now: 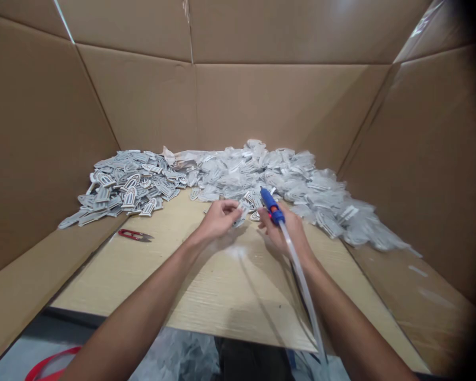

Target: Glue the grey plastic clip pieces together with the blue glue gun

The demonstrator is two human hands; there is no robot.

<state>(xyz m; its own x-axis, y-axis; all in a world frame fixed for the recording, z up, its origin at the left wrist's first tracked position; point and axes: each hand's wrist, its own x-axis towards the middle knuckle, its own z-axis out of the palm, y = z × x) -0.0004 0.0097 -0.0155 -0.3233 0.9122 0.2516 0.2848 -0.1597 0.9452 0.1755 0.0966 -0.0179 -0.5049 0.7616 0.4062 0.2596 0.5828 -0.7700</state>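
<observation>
My left hand (217, 219) pinches a small grey-white flat piece (241, 212) between thumb and fingers. In my right hand (291, 233) is a blue glue gun (271, 205), its nozzle tilted up and away from me, apart from the pinched piece. A long translucent glue stick (298, 264) trails from the back of the gun over my right forearm towards me. Just beyond my hands lie a few loose arch-shaped pieces (255, 216), partly hidden by the fingers and the gun.
A heap of grey arch-shaped pieces (130, 180) lies at the back left. Bagged pieces (301, 180) in clear plastic spread across the back and right. Red thread snips (135, 235) rest on the wooden table (206, 296). Cardboard walls (293, 100) enclose the back and sides.
</observation>
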